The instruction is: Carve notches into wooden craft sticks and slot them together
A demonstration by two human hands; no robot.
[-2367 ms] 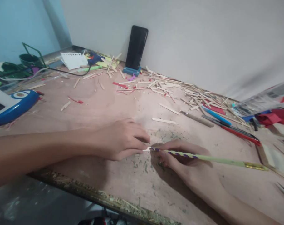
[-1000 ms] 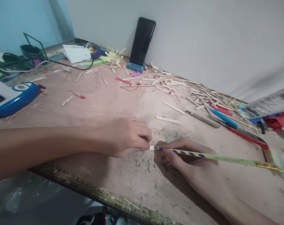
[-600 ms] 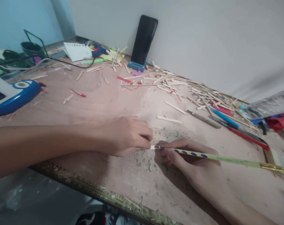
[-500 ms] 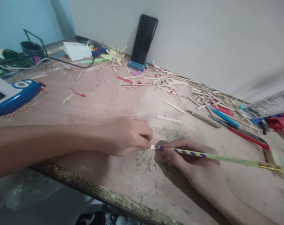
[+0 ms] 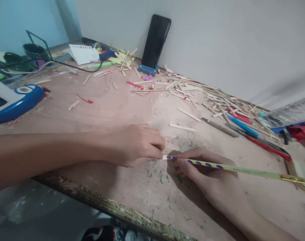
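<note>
A light green pencil [image 5: 255,172] with purple oval spots and a gold metal band at its far right end lies across my right hand [image 5: 207,174]. My right thumb and fingertips pinch it near its left, whitish end. My left hand [image 5: 142,145] is closed right against that end, knuckles up and resting on the table. What sits inside the left fingers is hidden, as is the pencil's point. Dark green flecks [image 5: 162,175] are scattered on the wood beneath and around both hands.
Craft sticks [image 5: 182,87] are heaped along the wall, with a dark phone [image 5: 156,42] upright on a blue stand [image 5: 147,69]. A brown-handled tool [image 5: 220,127] and a red-and-black cutter [image 5: 268,146] lie at right. A blue-and-white device [image 5: 21,103] stands at left.
The view shifts very slightly. Both hands and the pencil keep nearly the same pose, with no clear movement between them.
</note>
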